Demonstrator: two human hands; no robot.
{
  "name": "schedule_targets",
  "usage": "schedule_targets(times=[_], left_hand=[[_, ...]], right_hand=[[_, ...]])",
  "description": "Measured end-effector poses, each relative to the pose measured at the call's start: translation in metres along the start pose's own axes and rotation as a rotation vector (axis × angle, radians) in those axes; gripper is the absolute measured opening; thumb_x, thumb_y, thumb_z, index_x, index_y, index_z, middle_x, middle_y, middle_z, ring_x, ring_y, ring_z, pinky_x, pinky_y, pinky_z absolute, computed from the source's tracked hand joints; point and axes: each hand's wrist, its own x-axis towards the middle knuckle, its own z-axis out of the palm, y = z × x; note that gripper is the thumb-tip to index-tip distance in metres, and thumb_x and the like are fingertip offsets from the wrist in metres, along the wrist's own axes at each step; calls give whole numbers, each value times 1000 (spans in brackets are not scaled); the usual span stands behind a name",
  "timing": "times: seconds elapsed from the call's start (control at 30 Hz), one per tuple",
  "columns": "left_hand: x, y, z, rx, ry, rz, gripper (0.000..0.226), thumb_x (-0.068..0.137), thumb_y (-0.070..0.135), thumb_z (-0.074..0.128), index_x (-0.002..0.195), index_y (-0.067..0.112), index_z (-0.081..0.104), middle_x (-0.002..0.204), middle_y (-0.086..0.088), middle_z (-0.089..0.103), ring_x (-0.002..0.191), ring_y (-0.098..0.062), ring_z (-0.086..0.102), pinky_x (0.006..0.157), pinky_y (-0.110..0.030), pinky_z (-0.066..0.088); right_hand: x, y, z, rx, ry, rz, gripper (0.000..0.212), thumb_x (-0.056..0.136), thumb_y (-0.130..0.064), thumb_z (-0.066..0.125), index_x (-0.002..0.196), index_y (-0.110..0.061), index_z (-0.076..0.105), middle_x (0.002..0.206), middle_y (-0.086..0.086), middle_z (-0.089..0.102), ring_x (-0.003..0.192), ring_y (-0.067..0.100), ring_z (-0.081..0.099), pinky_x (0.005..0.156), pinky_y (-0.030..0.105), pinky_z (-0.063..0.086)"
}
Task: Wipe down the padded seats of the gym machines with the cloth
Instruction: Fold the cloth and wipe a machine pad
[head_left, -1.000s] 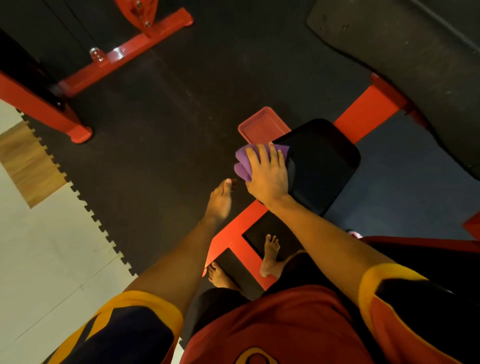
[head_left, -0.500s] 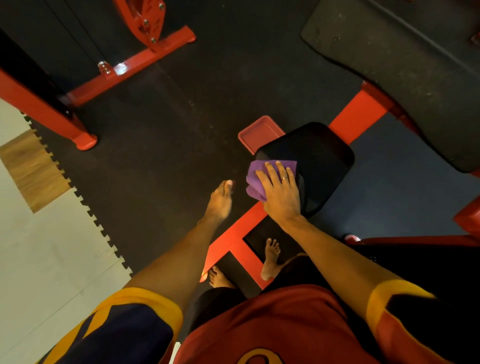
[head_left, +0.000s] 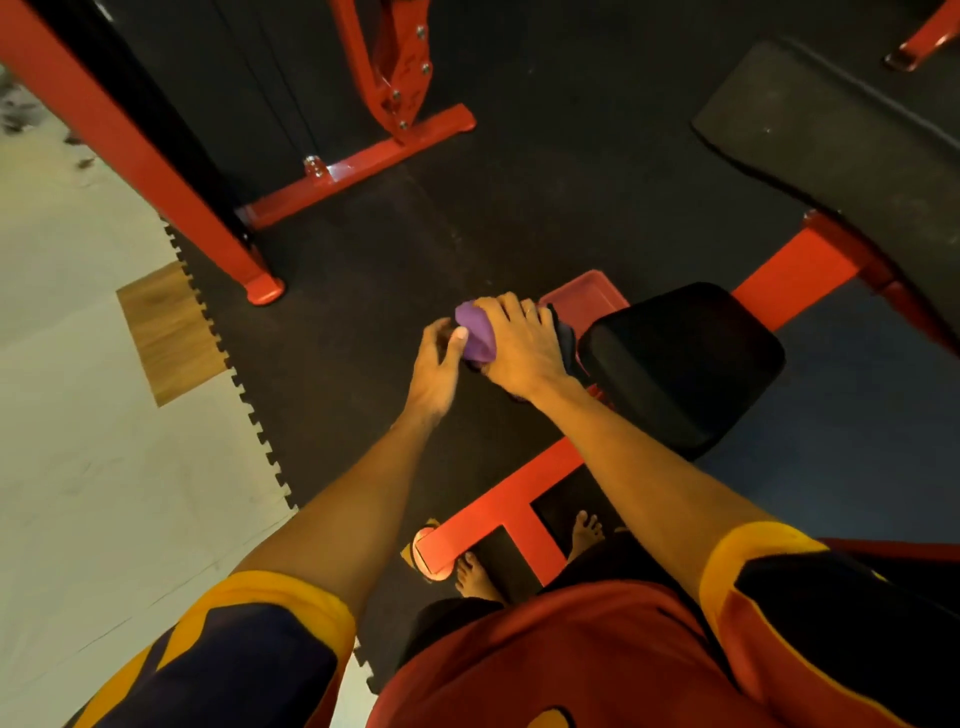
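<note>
The red frame bar (head_left: 498, 509) lies nearest, on the floor. Above it the left hand (head_left: 436, 369), which hung idle half a second ago, has come up to the cloth (head_left: 475, 332). Its thumb touches the purple fabric and its fingers are curled, though whether it grips is unclear. The right hand (head_left: 519, 348), fingers wrapped over the bunched cloth, has lifted it off the padded seat (head_left: 685, 364) and holds it just left of the seat.
</note>
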Motion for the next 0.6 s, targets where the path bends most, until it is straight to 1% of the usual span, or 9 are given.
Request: schedule_targets(times=[0.07,0.13,0.23,0.33,0.37,0.43,0.5,0.57,0.6], left_hand=[[4,12,-24,-75,14,-30,42,102,48,51,132,19,52,124,6,60,113,-7,58,82,-12,46],[8,24,-47,-93,-26,-55,40,100,50,55,124,18,57,118,4,63,110,-11,61,81,-17,48],[17,32,-76,-54,-73,-29,32,98,35,64,123,15,58,115,1,64,110,-14,63,80,-19,50],[25,36,-93,0,-79,28,23,98,20,65,119,18,57,114,-4,65,108,-17,64,81,-23,52],[26,40,-99,-9,-69,49,22,97,16,65,118,18,57,114,-4,66,108,-17,64,82,-24,54],[29,46,-108,-44,-70,86,25,96,7,63,118,16,58,114,-3,66,108,-16,66,85,-26,56],[36,53,-118,-54,-94,96,32,93,-1,61,120,16,58,115,-2,68,109,-15,67,90,-30,57],[48,57,-126,-46,-152,96,37,91,-4,62,121,15,58,117,-5,69,110,-18,68,91,-34,57],[53,59,-128,-35,-184,111,36,90,-5,63,121,14,58,118,-7,69,110,-19,69,91,-34,58]], right_hand=[[-6,-23,-1,60,25,-60,85,76,-48,82,145,-22,40,141,8,50,130,32,50,112,50,35],[-8,-43,-1,114,30,-63,90,76,-50,82,148,-20,38,145,9,45,135,32,46,116,51,32],[-7,-65,0,142,19,-44,99,74,-55,83,152,-20,32,151,9,37,139,32,39,118,52,29],[-3,-75,0,220,-46,-64,108,71,-62,83,155,-24,25,154,6,29,142,30,33,119,52,27],[1,-79,-4,263,-64,-63,109,72,-63,82,156,-26,24,156,5,26,143,29,31,119,52,26],[9,-80,-10,396,-59,-29,101,78,-63,77,157,-30,23,158,3,23,145,28,28,120,52,26],[26,-80,-18,503,-1,-13,90,85,-59,73,156,-32,26,160,1,25,146,25,29,121,51,25],[48,-76,-24,594,-13,14,83,87,-52,75,154,-36,29,156,-2,38,144,20,34,119,46,25],[58,-72,-28,624,-48,34,78,87,-49,76,151,-36,35,150,-3,47,141,19,40,116,43,30]])
